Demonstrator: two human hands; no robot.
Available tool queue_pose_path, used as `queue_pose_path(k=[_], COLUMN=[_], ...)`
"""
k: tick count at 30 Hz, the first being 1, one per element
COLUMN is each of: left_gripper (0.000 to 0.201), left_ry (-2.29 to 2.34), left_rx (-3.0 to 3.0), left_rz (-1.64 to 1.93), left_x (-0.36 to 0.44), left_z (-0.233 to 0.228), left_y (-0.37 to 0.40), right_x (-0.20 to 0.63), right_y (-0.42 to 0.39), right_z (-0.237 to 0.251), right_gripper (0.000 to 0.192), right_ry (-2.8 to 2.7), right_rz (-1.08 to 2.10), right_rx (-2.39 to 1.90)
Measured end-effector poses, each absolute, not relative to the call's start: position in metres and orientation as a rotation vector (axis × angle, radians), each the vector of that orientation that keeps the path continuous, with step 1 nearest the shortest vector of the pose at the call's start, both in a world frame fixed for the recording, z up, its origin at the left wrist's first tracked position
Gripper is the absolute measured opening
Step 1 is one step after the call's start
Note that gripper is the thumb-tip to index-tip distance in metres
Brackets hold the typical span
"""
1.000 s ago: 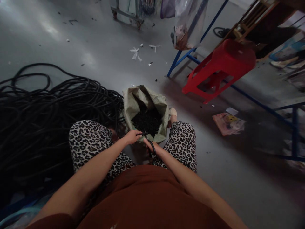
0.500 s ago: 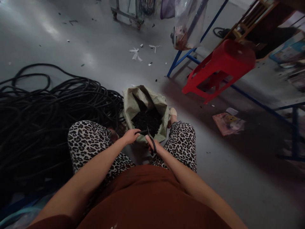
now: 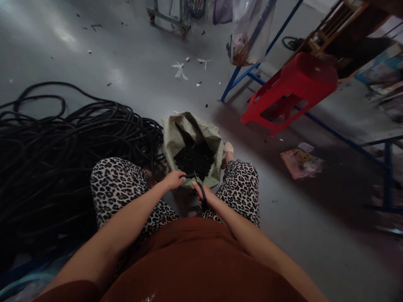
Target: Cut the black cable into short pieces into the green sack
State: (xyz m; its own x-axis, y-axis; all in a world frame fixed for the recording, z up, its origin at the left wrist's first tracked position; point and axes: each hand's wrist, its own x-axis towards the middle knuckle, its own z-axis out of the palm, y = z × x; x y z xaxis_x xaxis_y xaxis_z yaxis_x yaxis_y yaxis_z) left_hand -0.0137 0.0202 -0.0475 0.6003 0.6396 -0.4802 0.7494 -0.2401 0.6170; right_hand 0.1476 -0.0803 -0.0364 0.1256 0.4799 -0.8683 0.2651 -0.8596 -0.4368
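Floor (image 3: 132, 54): grey, smooth concrete with dull patches of reflected light at upper left. Scattered debris noted, including white scraps (image 3: 179, 70) and small dark bits. A red plastic stool (image 3: 294, 86) lies tipped beside a blue metal frame (image 3: 248, 74). A clear plastic bag (image 3: 248, 31) hangs above that frame. A wheeled cart base (image 3: 168, 19) stands at the far edge. A pink packet (image 3: 301, 161) lies on the floor at right.

Short black tube piece (image 3: 189, 176) and dark scissors (image 3: 200, 189), level above the open sack's near rim (image 3: 189, 183)

Grey floor (image 3: 132, 75), black cable heap (image 3: 63, 142), open sack (image 3: 176, 134), red stool (image 3: 292, 88)
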Motion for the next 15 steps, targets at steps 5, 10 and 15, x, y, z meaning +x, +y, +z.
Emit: queue_pose_path(k=[5,10,15], left_gripper=[0.032,0.032,0.032], left_ry=[1.136,1.142,1.161], left_rx=[1.992,2.025,2.012], left_rz=[-0.242,-0.288,-0.303], left_x=[-0.0134,-0.0121,-0.0112], left_z=[-0.0455,-0.0445,-0.0446], left_y=[0.0197,0.0189,0.0182], right_x=[0.1474,0.1482,0.1482], right_y=[-0.0814,-0.0821,-0.0822], right_z=[-0.0382,-0.0423,-0.0406], right_gripper=[0.053,0.053,0.051], right_ry=[-0.811,-0.845,-0.844], right_rz=[1.811,1.846,1.847], right_rx=[-2.251,-2.253,-2.267])
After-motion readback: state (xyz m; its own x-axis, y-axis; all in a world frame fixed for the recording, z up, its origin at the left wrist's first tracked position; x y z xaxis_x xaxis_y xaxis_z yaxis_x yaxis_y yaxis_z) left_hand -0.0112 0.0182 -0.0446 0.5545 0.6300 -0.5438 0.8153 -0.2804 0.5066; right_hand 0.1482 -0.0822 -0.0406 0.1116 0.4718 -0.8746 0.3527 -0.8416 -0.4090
